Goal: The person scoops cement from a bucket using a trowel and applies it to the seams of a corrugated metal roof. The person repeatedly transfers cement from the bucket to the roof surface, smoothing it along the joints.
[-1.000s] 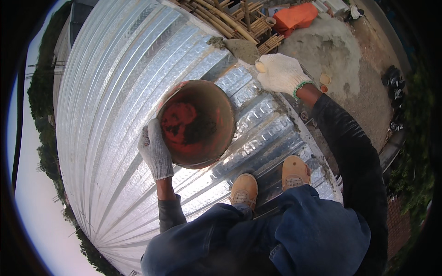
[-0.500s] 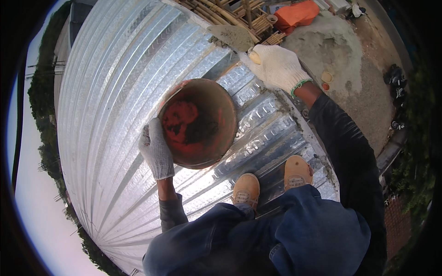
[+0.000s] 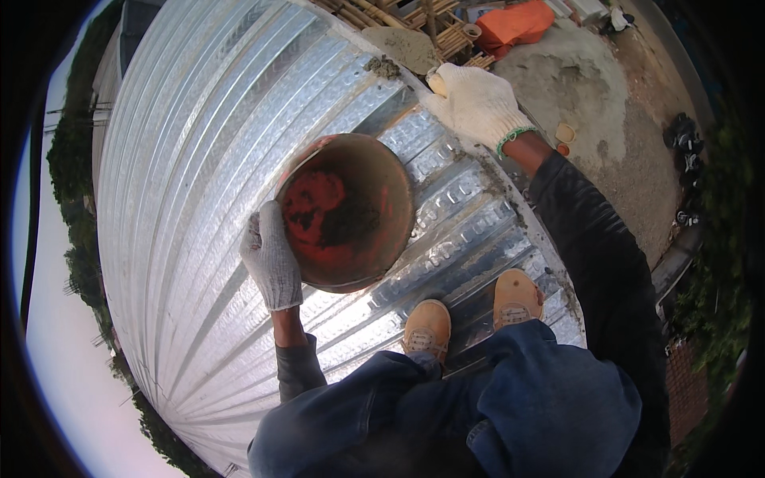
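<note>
My left hand [image 3: 271, 259], in a grey knit glove, grips the rim of a round red bucket [image 3: 347, 211] held over the corrugated metal decking [image 3: 183, 175]. Inside the bucket there is dark mortar residue on the bottom. My right hand [image 3: 476, 102], in a white glove with a green cuff, reaches out to the deck's edge, palm down with fingers together; whether it touches the edge I cannot tell. A small lump of mortar [image 3: 384, 67] lies on the deck near that hand. My two tan shoes [image 3: 470, 315] stand on the decking below the bucket.
Past the deck's right edge, far below, lie a sand pile [image 3: 586, 80], an orange sheet [image 3: 518, 22], stacked bamboo poles [image 3: 414, 20] and a few small cups [image 3: 564, 135]. Trees [image 3: 76, 207] and sky show beyond the left edge. The deck drops off close to my right foot.
My right hand has moved farther out and up toward the deck edge. The bucket has stayed in my left hand, shifting very little.
</note>
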`<state>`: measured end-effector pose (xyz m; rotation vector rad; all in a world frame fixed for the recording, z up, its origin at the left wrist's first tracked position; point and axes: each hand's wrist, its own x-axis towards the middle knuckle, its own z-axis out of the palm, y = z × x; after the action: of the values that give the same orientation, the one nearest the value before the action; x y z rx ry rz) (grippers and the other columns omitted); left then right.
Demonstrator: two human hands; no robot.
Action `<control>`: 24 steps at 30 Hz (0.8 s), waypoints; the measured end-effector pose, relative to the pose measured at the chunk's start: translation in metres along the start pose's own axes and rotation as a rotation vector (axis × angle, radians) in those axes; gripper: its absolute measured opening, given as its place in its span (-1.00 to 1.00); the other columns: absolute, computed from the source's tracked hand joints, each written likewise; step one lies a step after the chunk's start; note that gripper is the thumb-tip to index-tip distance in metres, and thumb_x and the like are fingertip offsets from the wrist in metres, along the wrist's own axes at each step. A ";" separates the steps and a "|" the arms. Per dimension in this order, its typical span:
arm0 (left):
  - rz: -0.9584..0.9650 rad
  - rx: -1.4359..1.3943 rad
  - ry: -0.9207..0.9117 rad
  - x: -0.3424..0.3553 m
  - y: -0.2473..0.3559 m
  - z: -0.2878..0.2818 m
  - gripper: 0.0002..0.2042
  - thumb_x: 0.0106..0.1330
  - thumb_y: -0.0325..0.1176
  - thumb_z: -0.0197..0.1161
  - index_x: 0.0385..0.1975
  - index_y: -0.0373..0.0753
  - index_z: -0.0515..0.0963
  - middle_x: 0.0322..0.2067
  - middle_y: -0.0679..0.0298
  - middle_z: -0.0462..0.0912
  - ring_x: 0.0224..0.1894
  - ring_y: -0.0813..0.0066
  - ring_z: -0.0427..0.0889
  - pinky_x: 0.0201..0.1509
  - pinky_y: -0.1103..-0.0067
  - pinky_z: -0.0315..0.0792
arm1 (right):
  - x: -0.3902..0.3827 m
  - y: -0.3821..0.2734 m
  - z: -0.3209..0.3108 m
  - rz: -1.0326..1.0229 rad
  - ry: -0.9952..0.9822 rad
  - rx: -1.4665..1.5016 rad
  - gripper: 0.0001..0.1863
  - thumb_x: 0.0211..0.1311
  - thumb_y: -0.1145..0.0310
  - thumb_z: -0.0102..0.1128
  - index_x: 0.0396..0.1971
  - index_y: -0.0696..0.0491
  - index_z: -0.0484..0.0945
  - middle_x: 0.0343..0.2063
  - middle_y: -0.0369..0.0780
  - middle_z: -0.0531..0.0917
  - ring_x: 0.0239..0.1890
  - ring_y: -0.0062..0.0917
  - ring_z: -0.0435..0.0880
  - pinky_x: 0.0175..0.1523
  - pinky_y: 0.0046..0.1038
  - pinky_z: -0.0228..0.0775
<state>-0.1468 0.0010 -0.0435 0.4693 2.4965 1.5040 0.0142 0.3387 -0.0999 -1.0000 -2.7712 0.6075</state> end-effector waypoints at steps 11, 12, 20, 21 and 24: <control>-0.005 0.009 -0.027 0.000 0.000 -0.002 -0.67 0.75 -0.22 0.28 -0.15 -0.40 0.74 -0.26 0.39 0.71 -0.16 0.69 0.57 -0.04 0.58 0.52 | -0.015 0.001 0.005 -0.034 0.090 0.056 -0.58 0.57 -0.10 0.28 0.01 -0.03 0.71 -0.12 -0.09 0.85 -0.02 -0.03 0.85 0.05 -0.02 0.69; -0.005 0.013 -0.033 0.002 0.000 -0.001 -0.67 0.75 -0.22 0.28 -0.15 -0.40 0.74 -0.26 0.39 0.71 -0.16 0.69 0.57 -0.04 0.58 0.52 | -0.016 0.001 0.005 -0.083 0.112 0.041 -0.64 0.56 -0.04 0.31 0.00 -0.04 0.70 -0.15 -0.09 0.85 -0.05 -0.04 0.85 0.02 -0.02 0.69; -0.023 0.022 -0.038 -0.002 0.005 -0.002 -0.67 0.75 -0.21 0.29 -0.08 -0.40 0.77 -0.24 0.38 0.73 -0.14 0.69 0.58 -0.04 0.59 0.52 | -0.034 0.002 -0.009 -0.179 0.113 -0.165 -0.67 0.40 0.19 0.41 0.11 -0.13 0.70 -0.19 -0.17 0.79 -0.13 -0.13 0.85 -0.05 -0.11 0.70; -0.028 0.013 -0.033 -0.001 0.004 -0.003 -0.67 0.75 -0.21 0.29 -0.07 -0.40 0.77 -0.24 0.38 0.73 -0.14 0.69 0.59 -0.05 0.59 0.53 | -0.039 0.009 -0.011 -0.182 0.141 -0.138 -0.64 0.39 0.19 0.41 0.15 -0.14 0.70 -0.19 -0.17 0.79 -0.14 -0.13 0.84 -0.05 -0.12 0.70; -0.052 -0.023 -0.001 0.002 -0.001 -0.004 -0.67 0.76 -0.20 0.28 -0.06 -0.41 0.77 -0.22 0.37 0.74 -0.14 0.68 0.59 -0.03 0.58 0.53 | -0.050 0.018 -0.010 -0.126 0.241 0.003 -0.75 0.42 0.21 0.32 0.01 -0.08 0.71 -0.27 -0.13 0.80 -0.11 -0.13 0.85 -0.04 -0.09 0.71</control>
<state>-0.1501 -0.0023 -0.0424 0.3982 2.4681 1.5115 0.0658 0.3223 -0.0978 -0.8299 -2.5947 0.4408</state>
